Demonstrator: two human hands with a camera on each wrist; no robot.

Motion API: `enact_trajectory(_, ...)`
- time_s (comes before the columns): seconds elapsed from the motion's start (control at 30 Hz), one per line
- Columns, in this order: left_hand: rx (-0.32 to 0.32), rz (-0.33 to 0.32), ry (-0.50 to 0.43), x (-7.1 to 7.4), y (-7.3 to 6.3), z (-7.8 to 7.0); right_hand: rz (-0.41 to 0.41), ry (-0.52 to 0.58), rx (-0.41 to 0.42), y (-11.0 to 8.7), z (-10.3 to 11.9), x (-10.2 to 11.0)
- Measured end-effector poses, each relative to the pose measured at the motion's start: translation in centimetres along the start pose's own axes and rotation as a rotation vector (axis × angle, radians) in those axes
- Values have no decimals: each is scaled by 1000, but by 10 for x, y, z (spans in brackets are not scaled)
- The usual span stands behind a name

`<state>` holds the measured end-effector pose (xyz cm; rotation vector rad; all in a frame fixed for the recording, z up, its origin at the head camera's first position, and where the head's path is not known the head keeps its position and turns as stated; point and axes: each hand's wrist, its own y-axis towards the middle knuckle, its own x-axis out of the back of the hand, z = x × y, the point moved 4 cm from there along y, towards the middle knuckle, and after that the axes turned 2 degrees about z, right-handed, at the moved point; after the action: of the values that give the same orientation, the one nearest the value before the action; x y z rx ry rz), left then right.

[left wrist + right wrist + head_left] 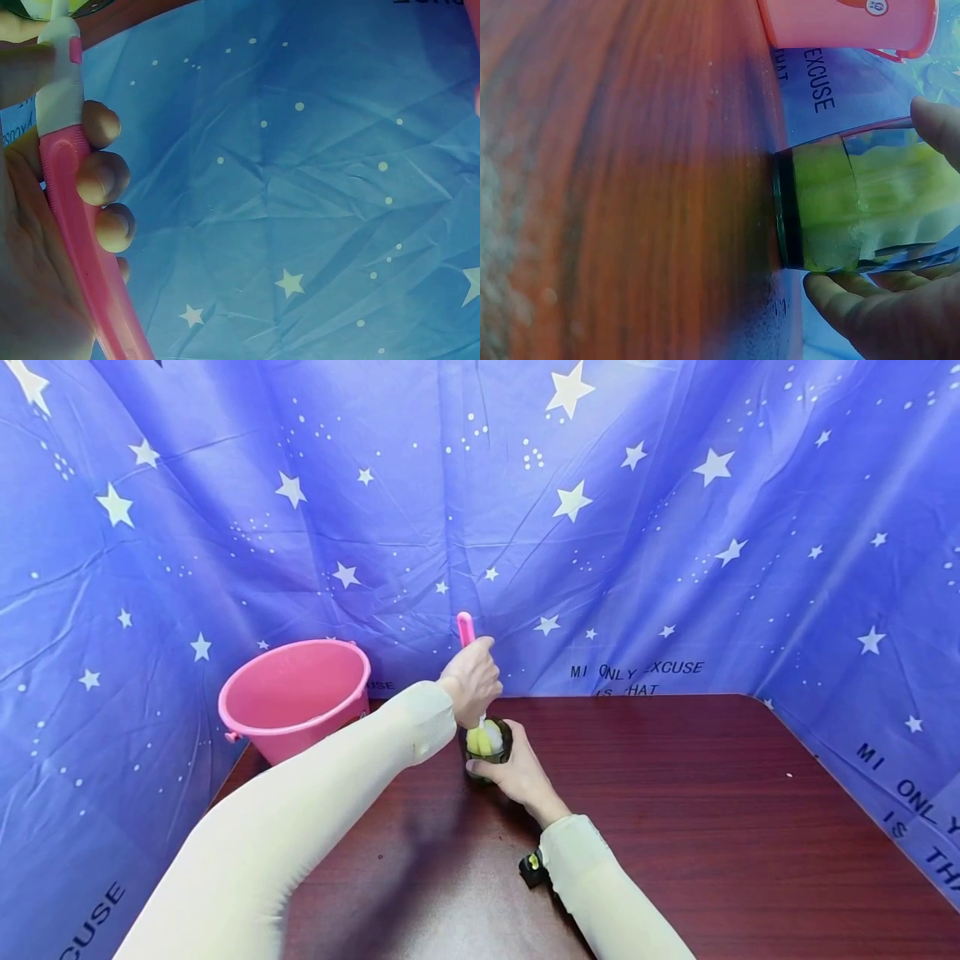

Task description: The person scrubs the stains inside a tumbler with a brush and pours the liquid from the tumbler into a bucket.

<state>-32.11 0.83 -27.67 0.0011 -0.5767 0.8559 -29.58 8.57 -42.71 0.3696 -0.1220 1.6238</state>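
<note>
My left hand (471, 683) grips the pink and white handle of a cup brush (75, 202), fingers wrapped round it. The brush stands nearly upright, and its yellow and white sponge head (483, 739) is down inside a dark, see-through glass cup (829, 206). My right hand (521, 768) holds this cup round its side, thumb on one side and fingers on the other. Greenish yellow shows through the cup wall in the right wrist view. The cup stands upright on the brown table (675, 827).
At the table's left edge stands a pink bucket (296, 739), behind my left forearm. A blue star-patterned cloth (420, 510) hangs behind the table and along both sides. Water drops lie on the tabletop near the cup in the right wrist view.
</note>
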Motion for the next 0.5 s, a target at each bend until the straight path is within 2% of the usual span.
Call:
enact_trajectory(0.23,-11,-21,5,3,-1,-2,2,-14,-10,-1,1,0)
enact_trajectory(0.5,-31,-83,-16,6,0,-5,-3,-15,-8,-1,2,0)
